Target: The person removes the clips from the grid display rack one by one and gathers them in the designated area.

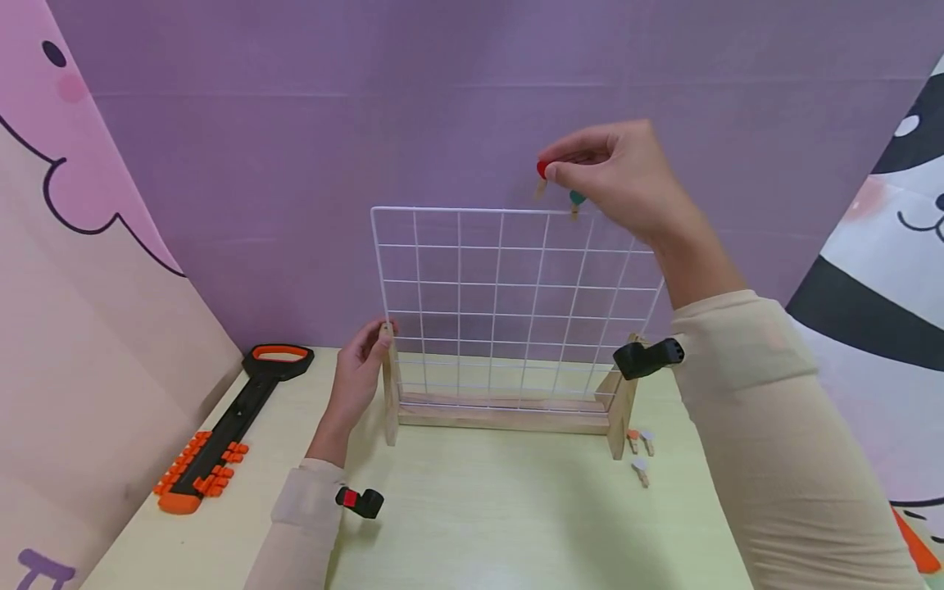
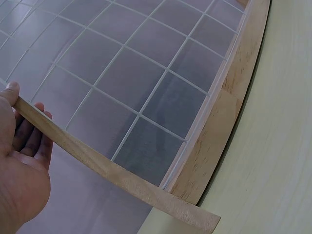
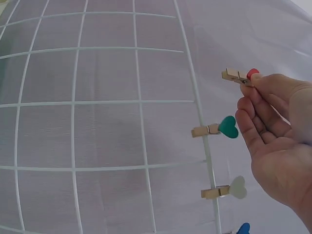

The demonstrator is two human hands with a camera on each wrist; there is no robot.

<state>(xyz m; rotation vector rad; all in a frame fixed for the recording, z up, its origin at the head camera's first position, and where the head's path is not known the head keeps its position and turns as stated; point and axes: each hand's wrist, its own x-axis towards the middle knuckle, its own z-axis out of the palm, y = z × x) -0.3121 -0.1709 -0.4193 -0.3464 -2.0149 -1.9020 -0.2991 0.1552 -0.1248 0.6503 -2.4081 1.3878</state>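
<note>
My right hand [image 1: 627,180] pinches a small wooden clothespin with a red top [image 3: 236,76] between thumb and fingertips. The clothespin is above the top bar of a white wire grid [image 1: 457,210], apart from it. In the right wrist view, clothespins with a green heart [image 3: 228,127], a white heart [image 3: 238,187] and a blue heart [image 3: 243,228] line the bar; the blue one is partly cut off. My left hand [image 1: 356,373] grips the top of the stand's left wooden upright [image 2: 117,173], thumb on one side, fingers behind.
Several loose clothespins lie right of the stand, one with an orange top [image 1: 633,437] and a white-topped one [image 1: 640,469]. A black and orange tool-like object [image 1: 236,414] with orange clips lies on the table [image 1: 472,508] at left. Purple cloth [image 1: 295,164] hangs behind.
</note>
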